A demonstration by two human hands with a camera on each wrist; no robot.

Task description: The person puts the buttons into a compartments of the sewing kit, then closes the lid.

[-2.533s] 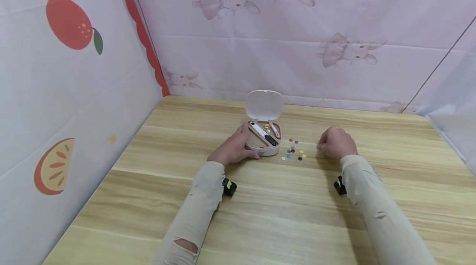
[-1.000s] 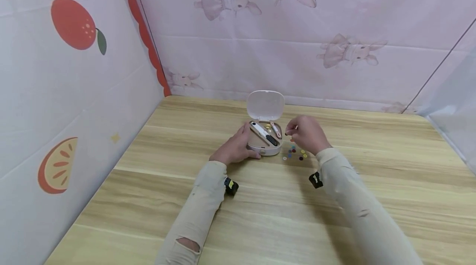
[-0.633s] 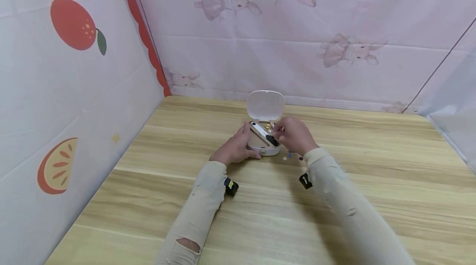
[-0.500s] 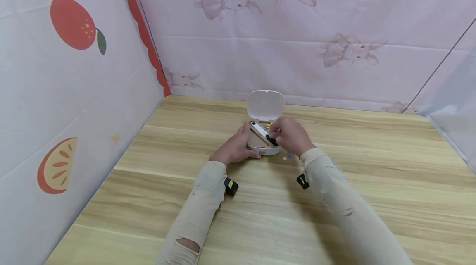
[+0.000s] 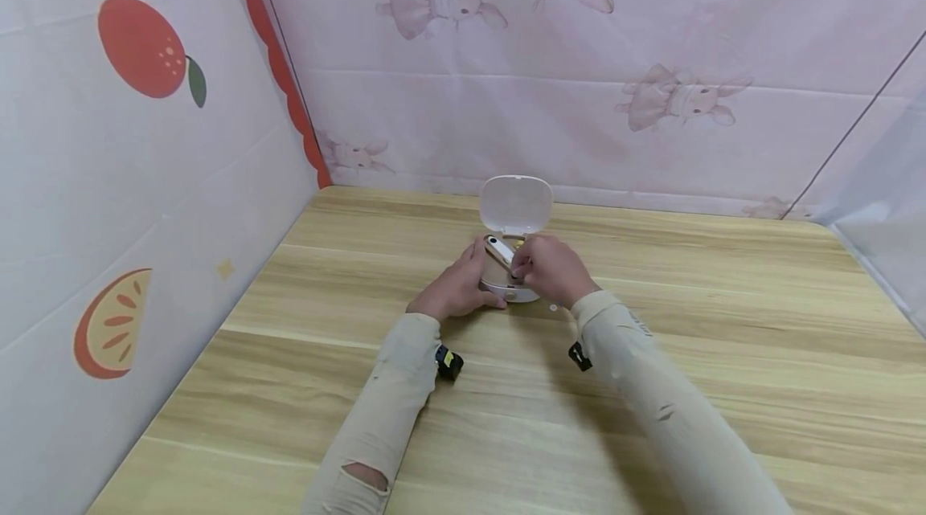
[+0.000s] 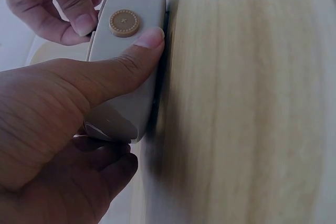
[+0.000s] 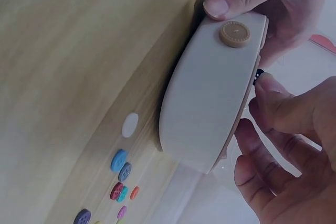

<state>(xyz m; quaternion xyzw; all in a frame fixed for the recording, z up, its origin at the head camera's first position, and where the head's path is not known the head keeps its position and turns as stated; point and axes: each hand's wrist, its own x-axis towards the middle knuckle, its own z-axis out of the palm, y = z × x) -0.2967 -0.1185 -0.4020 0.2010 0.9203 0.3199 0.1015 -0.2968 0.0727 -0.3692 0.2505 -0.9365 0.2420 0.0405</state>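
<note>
A white sewing box (image 5: 526, 296) stands on the table with its lid (image 5: 516, 204) raised. My left hand (image 5: 456, 286) holds it from the left, thumb across the front beside a round tan catch (image 6: 124, 23), fingers on the side. My right hand (image 5: 553, 270) is over the box's right part, pinching a small black button (image 7: 258, 76) between thumb and forefinger at the rim. Inside lies a long white tool (image 5: 499, 248), its black end mostly hidden by the right hand. Something yellow (image 5: 519, 243) shows behind it.
To the right of the box, loose coloured buttons lie on the wooden table (image 5: 463, 435); a white button (image 7: 130, 125), a blue button (image 7: 119, 160) and several others show in the right wrist view. A rabbit-print curtain (image 5: 651, 145) hangs behind the table, and a fruit-print curtain (image 5: 217, 202) at its left.
My right hand has moved left from beyond the loose buttons, carrying a small dark button over the box, and now covers its right part. My left hand has kept its hold on the box.
</note>
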